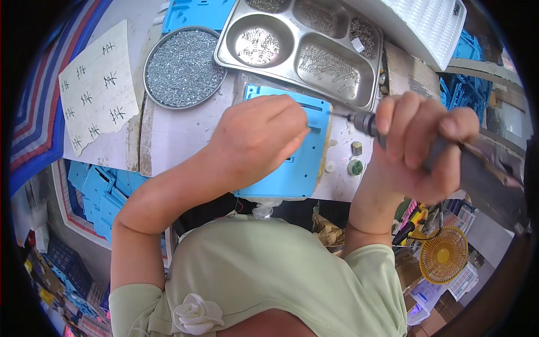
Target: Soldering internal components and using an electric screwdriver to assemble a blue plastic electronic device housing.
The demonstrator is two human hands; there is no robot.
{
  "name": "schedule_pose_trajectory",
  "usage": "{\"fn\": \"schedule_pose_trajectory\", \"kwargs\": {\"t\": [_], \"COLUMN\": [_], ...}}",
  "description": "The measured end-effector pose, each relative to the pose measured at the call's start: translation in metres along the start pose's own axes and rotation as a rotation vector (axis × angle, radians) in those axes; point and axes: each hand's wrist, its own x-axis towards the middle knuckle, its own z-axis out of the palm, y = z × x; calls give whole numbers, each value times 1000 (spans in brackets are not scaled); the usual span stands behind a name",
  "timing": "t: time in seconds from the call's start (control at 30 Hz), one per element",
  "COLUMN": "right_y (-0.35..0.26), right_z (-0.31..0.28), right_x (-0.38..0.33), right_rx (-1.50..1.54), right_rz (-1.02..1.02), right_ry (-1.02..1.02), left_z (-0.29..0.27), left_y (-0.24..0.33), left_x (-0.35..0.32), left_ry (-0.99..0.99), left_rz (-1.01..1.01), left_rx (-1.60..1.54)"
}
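Observation:
A flat light-blue plastic panel [303,174] with small holes lies on the work table in front of me. Over its upper half is my left hand [264,132], fingers curled into a pinch; whatever sits between the fingertips is too small or hidden. My right hand [424,143] wraps round a dark electric screwdriver [483,182], held tilted above the table to the right. The screwdriver's bit points left, towards the panel's upper right corner, and appears apart from it.
A round metal dish [184,67] of silver screws stands at the upper left, beside a steel compartment tray [289,59] of small metal parts. Paper with handwritten marks [98,84] lies left. A crate of blue parts [104,194] sits lower left; a yellow basket [443,255] lower right.

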Motion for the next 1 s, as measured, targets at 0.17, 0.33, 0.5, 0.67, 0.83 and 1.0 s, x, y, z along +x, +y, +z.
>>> {"fn": "schedule_pose_trajectory", "kwargs": {"t": [0.17,0.33,0.5,0.67,0.83,1.0], "right_y": [36,48,60,3,2,15], "right_z": [-8,-5,-16,5,35,46], "right_x": [-4,-7,-6,18,14,13], "right_rx": [-4,-156,-32,8,185,173], "right_rz": [32,125,67,87,113,127], "right_ry": [133,143,76,-38,-131,-148], "left_z": [-4,0,4,2,-1,-9], "left_y": [-4,-10,-12,-15,-9,-13], "left_x": [-27,-33,-34,-38,-43,-48], "left_ry": [66,94,106,204,258,259], "left_rz": [-40,-50,-62,-12,0,39], "left_rx": [-58,-111,-108,-113,-130,-120]}}
